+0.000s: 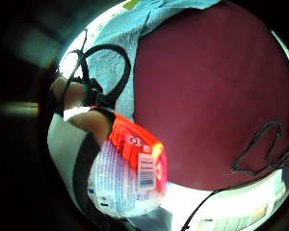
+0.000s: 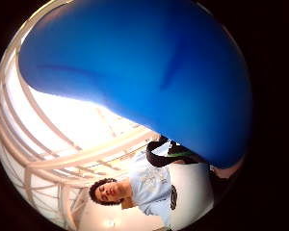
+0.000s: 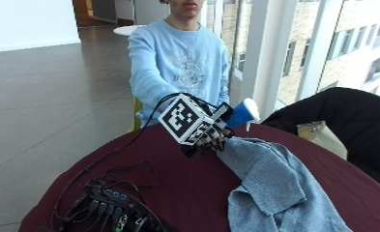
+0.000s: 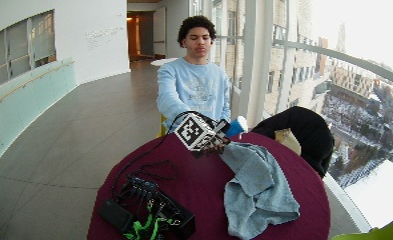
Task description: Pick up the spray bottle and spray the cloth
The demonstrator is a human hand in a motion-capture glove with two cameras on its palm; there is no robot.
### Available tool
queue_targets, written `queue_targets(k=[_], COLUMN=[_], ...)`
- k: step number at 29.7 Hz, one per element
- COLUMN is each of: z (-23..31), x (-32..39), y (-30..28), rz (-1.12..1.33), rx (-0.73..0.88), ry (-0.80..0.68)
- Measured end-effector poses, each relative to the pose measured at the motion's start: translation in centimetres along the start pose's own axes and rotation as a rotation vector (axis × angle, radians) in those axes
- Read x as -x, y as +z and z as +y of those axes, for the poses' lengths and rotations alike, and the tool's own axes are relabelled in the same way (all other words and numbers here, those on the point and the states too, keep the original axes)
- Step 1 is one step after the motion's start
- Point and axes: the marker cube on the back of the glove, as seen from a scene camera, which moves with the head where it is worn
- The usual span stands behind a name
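My gloved right hand (image 3: 205, 137) holds the spray bottle (image 3: 241, 113) up over the far side of the round maroon table (image 3: 177, 179). The bottle's blue head with its white nozzle sticks out beside the hand, toward the grey-blue cloth (image 3: 267, 179). That cloth lies crumpled across the table's right half, its nearest fold just beside my hand. In the little finger side palm view my fingers (image 1: 94, 120) curl round the bottle's body (image 1: 130, 173), which carries a red label and a barcode, over the cloth (image 1: 111, 57). The blue head (image 2: 149, 67) fills the thumb side palm view.
A black box with a tangle of cables (image 3: 112, 203) sits at the table's near left edge. A cable loop (image 1: 260, 149) lies on the maroon top. A black jacket (image 3: 344, 116) hangs over a chair behind the table on the right.
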Motion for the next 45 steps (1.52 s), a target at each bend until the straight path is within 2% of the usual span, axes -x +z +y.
queue_targets(k=[45], z=[-0.42], x=[-0.19], y=[0.65], rz=[-0.082], rx=[-0.045], ry=[-0.001])
